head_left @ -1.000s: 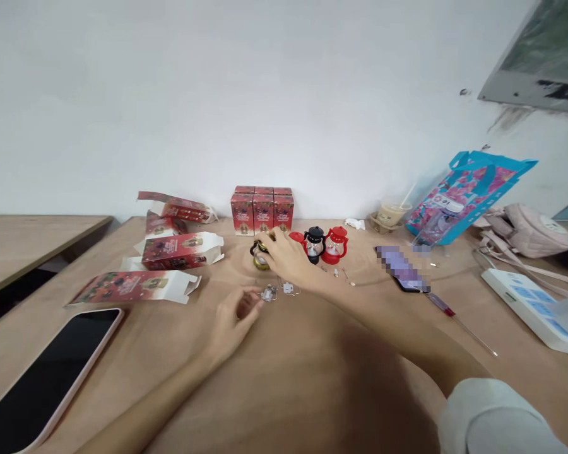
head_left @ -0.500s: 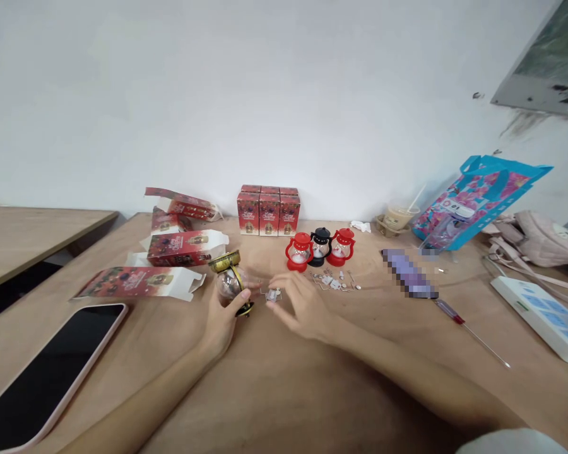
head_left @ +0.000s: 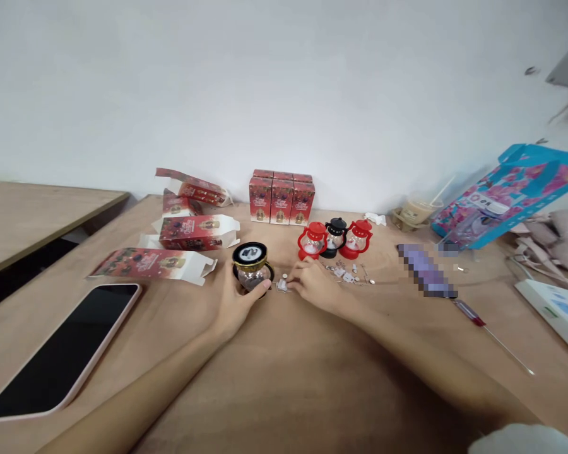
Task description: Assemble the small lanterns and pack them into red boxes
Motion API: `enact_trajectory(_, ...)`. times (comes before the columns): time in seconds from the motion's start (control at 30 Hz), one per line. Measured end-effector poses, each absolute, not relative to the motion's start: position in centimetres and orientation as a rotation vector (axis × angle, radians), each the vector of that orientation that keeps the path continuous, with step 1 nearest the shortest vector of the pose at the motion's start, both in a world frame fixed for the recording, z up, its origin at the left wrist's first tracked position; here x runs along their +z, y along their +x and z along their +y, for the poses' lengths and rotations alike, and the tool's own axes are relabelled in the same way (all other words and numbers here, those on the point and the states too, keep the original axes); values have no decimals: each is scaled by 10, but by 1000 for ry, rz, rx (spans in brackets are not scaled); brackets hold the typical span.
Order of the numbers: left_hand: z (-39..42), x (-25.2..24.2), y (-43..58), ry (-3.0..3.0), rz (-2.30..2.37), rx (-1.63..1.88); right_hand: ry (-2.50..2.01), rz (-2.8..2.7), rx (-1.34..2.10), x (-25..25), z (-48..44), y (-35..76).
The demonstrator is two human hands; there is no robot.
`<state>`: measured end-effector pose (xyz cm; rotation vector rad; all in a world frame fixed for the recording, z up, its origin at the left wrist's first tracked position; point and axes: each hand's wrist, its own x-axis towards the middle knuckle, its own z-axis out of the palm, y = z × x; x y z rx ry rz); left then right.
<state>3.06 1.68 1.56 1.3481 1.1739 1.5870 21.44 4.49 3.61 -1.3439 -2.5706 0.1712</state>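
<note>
My left hand (head_left: 234, 301) is wrapped round a small gold and black lantern (head_left: 250, 266) with a clear globe, held upside down on the wooden table (head_left: 284, 378). My right hand (head_left: 315, 285) rests just right of it, its fingers pinched on a small white and metal part (head_left: 283, 285) on the table. Several more small metal parts (head_left: 348, 274) lie scattered behind my right hand. Two red lanterns (head_left: 312, 239) and a black lantern (head_left: 335, 234) stand in a row beyond them.
A phone (head_left: 64, 350) lies face up at the left. Opened red boxes (head_left: 189, 232) lie flat beyond it, three closed red boxes (head_left: 281, 198) stand by the wall. A screwdriver (head_left: 492, 335), a blue patterned bag (head_left: 506, 192), a drink cup (head_left: 419, 211) and a white power strip (head_left: 556, 312) are on the right.
My left hand has taken the gold lantern and turned it base up. My right hand came back from the lanterns and closed on the small part beside it. The view shifted right.
</note>
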Motion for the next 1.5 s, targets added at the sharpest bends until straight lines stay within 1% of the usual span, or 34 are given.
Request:
enact_trajectory(0.1,12,18,31,1426,1153,1583,-1287,-2542,223,35,49,217)
enact_trajectory(0.2,9,20,31,1547,1182,1557,-1171,-2333,259,38,48,220)
enact_trajectory(0.37,9,22,32,1586,1194,1562,-1002,-1710,671,62,30,214)
enact_trajectory(0.43,9,22,32,1588,1189,1566,-891,-1601,784,72,21,208)
enact_trajectory(0.5,8,22,33,1591,1168,1568,-806,-1581,815,79,13,202)
enact_trajectory(0.63,7,21,33,1569,1149,1563,-799,-1698,712,83,8,195)
enact_trajectory(0.83,10,14,32,1573,1084,1604,-656,-2038,254,83,11,192)
enact_trajectory(0.93,11,11,31,1578,1086,1617,-668,-2084,138,86,11,191)
enact_trajectory(1.23,12,4,30,1526,1139,1571,-733,-2151,273,88,14,199)
enact_trajectory(1.5,12,9,32,1491,1158,1576,-665,-2228,136,82,26,196)
